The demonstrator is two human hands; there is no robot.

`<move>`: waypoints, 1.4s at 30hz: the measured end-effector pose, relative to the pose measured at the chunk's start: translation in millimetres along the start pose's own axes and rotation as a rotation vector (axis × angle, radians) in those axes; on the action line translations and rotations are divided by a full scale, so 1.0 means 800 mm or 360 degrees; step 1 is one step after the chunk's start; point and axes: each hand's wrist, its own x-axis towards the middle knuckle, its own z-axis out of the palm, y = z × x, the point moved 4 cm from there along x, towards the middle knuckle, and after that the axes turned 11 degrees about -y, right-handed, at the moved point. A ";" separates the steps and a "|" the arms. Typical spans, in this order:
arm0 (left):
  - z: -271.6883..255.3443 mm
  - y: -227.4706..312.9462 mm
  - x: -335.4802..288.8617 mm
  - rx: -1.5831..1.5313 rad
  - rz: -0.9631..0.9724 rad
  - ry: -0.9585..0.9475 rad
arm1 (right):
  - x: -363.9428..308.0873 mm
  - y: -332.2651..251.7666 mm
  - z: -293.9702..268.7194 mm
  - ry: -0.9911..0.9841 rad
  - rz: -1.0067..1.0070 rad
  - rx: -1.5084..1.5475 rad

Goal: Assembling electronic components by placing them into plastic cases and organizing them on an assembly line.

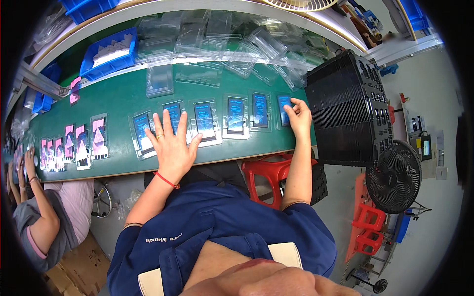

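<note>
On the smooth green surface (118, 98), six flat rectangular blue-faced packs (260, 109) lay in a row in clear plastic trays (225, 116). We had our bare left hand (175, 150) spread over the leftmost packs, while our bare right hand (299, 117) bent its fingers at the rightmost pack's upper edge; whether it pinched anything, we could not tell.

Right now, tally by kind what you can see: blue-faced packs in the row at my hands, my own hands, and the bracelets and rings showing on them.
Blue-faced packs: 6
Hands, left hand and right hand: 2
Red bracelet: 1
Gold-coloured ring: 1
Total: 10
</note>
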 end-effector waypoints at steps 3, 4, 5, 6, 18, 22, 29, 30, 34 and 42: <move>0.016 -0.019 0.005 -0.0051 -0.0088 -0.0155 | -0.023 -0.040 0.024 0.0107 -0.0170 -0.0138; 0.013 -0.021 0.005 -0.0032 -0.0088 -0.0175 | -0.027 -0.051 0.032 0.0084 -0.0229 -0.0173; 0.011 -0.026 0.005 -0.0024 -0.0108 -0.0174 | -0.033 -0.062 0.039 0.0104 -0.0287 -0.0229; 0.008 -0.031 0.003 -0.0023 -0.0070 -0.0158 | -0.037 -0.073 0.047 0.0100 -0.0298 -0.0206; -0.014 -0.119 -0.008 -0.0042 0.0027 -0.0032 | -0.071 -0.139 0.101 0.0082 -0.0586 -0.0333; -0.047 -0.158 0.015 -0.0378 0.0002 0.0145 | -0.074 -0.140 0.102 0.0092 -0.0546 -0.0420; -0.136 -0.287 0.207 -0.0307 -0.0186 0.0425 | -0.073 -0.148 0.102 0.0119 -0.0545 -0.0452; -0.135 -0.299 0.237 -0.0232 -0.0311 0.0293 | -0.074 -0.149 0.102 0.0137 -0.0557 -0.0453; -0.127 -0.303 0.309 -0.0249 -0.0683 -0.0219 | -0.074 -0.148 0.101 0.0115 -0.0525 -0.0424; -0.101 -0.326 0.346 0.0136 -0.0518 -0.0666 | -0.073 -0.147 0.102 0.0106 -0.0499 -0.0381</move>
